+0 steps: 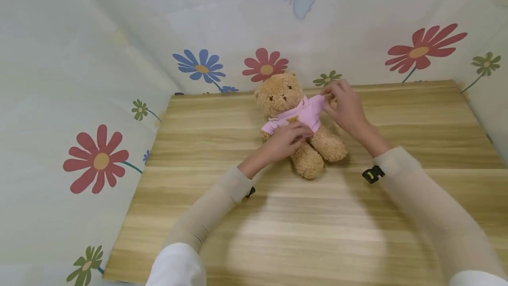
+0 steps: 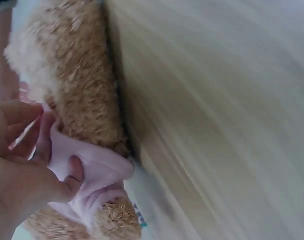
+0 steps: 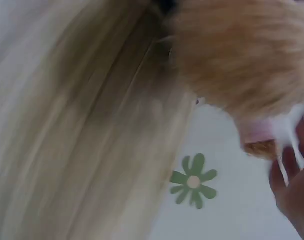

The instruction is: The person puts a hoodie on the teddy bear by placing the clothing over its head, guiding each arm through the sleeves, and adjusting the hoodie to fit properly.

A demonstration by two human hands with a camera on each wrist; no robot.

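A curly tan teddy bear (image 1: 279,94) in a pink shirt (image 1: 303,111) lies on its back, head toward the far table edge. My left hand (image 1: 287,139) is at the bottom of the shirt. In the left wrist view, this hand (image 2: 21,175) pinches the hem, its thumb pressed on the pink cloth (image 2: 91,160). At the bear's other sleeve, my right hand (image 1: 347,107) has its fingers and thumb curled at the cuff. The right wrist view is blurred; there the right hand (image 3: 297,185) sits beside the sleeve (image 3: 257,130) and the paw (image 3: 262,149).
The bear rests on a wood-grain table (image 1: 190,144), near its back edge. Behind and to the left hangs a pale cloth backdrop (image 1: 222,16) printed with flowers and a butterfly. Each forearm has a beige sleeve and a dark strap buckle (image 1: 373,174).
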